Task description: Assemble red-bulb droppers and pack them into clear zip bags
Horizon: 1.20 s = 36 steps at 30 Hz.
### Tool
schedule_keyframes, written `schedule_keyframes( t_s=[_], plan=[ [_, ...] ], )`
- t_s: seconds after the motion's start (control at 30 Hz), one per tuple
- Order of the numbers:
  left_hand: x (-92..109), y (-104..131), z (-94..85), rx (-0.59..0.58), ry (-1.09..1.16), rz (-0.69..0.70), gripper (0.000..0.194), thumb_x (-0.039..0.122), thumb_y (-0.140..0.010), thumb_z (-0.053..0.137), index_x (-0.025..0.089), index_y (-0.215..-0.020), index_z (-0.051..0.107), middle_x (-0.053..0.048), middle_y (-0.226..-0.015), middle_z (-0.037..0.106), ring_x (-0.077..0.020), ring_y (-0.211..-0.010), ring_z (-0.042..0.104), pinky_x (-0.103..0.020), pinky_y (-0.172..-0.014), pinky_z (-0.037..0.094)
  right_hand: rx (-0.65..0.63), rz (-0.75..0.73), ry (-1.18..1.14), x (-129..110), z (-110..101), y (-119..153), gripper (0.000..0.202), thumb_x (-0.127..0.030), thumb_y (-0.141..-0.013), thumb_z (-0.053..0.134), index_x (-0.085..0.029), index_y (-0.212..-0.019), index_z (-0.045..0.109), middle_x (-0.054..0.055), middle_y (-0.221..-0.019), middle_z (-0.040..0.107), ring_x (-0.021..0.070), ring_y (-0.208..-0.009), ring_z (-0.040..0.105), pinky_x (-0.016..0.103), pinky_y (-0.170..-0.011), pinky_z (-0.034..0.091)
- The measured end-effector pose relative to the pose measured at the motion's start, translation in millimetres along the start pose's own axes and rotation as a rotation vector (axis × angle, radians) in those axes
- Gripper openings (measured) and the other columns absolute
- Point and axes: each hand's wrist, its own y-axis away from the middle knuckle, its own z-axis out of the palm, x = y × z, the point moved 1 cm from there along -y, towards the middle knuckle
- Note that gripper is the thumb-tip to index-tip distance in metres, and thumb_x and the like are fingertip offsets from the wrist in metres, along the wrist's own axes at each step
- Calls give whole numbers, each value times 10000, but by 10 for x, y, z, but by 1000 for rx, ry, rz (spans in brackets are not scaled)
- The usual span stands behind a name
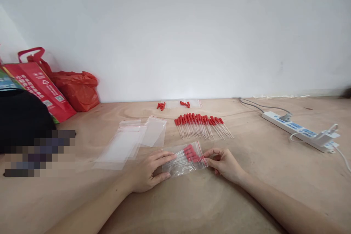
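A clear zip-lock bag lies in front of me, with several red-bulbed droppers inside, their bulbs toward the red-striped zip end. My left hand rests at the bag's left end, fingers stretched over the plastic and thumb apart at its lower corner. At the right end, my right hand pinches the zip edge between thumb and fingers. Just beyond the bag, a row of loose droppers is laid side by side, bulbs pointing away. To the left, several flat zip-lock bags overlap, without visible contents.
Against the wall sit small red bulbs and clear plastic. A white power strip with plugs and cables is on the right. Red bags and a black item stand at left, near a pixelated patch.
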Motion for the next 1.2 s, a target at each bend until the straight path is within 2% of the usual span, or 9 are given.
schedule_keyframes(
  t_s=[0.13,0.23,0.33,0.47,0.57,0.73,0.93,1.07,1.2],
  plan=[
    [7,-8,0,21,8,15,451,342,-840,453,307,-1281,361,-29,-1296,422,-246,-1195,364,-414,-978,314,-93,-71,72,-32,21,14,393,-519,-696,549,-150,-779,656,-19,-496,530,39,-322,355,180,-317,283],
    [22,-15,-14,27,6,19,444,342,-840,454,303,-1274,374,-30,-1287,434,-238,-1180,384,-403,-969,330,-138,-91,77,-90,26,45,462,-547,-771,426,-159,-907,637,-3,-558,575,38,-312,352,176,-302,267],
    [33,-14,-27,22,1,21,433,344,-842,451,302,-1268,383,-31,-1285,438,-233,-1175,390,-401,-969,330,-149,-64,44,-130,36,65,433,-521,-750,486,-172,-985,589,15,-691,621,41,-356,391,164,-312,294],
    [32,-5,-27,34,18,44,430,341,-841,458,303,-1263,389,-29,-1284,437,-226,-1167,397,-395,-968,330,-67,32,76,-111,42,55,369,-491,-693,572,-153,-841,590,-10,-570,575,33,-346,360,157,-315,294],
    [35,-12,-25,34,28,49,424,330,-838,461,302,-1257,398,-29,-1274,446,-226,-1158,408,-392,-963,337,-74,88,66,-93,57,45,375,-507,-664,584,-153,-788,569,-32,-519,547,27,-300,325,167,-285,270],
    [43,-37,-33,35,6,44,413,324,-833,464,290,-1243,420,-35,-1257,464,-229,-1155,409,-402,-965,332,-85,85,28,-107,76,33,375,-509,-611,620,-158,-692,515,-64,-472,487,20,-278,311,165,-270,244],
    [22,-15,-33,60,34,56,401,359,-835,464,285,-1229,434,-36,-1239,479,-222,-1148,409,-389,-963,331,-112,27,-28,-93,57,-5,398,-546,-635,576,-173,-682,448,-90,-454,427,28,-276,360,156,-276,224],
    [-2,-75,-49,193,131,-77,385,366,-838,451,270,-1211,444,-43,-1221,486,-211,-1129,427,-366,-957,334,-180,8,-9,-109,61,-58,411,-578,-660,539,-187,-711,422,-96,-434,400,60,-342,425,154,-311,273],
    [-49,-274,-67,226,320,-339,618,429,-719,585,185,-1244,368,-99,-1116,537,-227,-1003,512,-349,-834,422,-216,-108,-28,-168,133,-204,408,-577,-676,537,-184,-715,436,-53,-568,455,74,-499,463,184,-424,369]
  ],
)
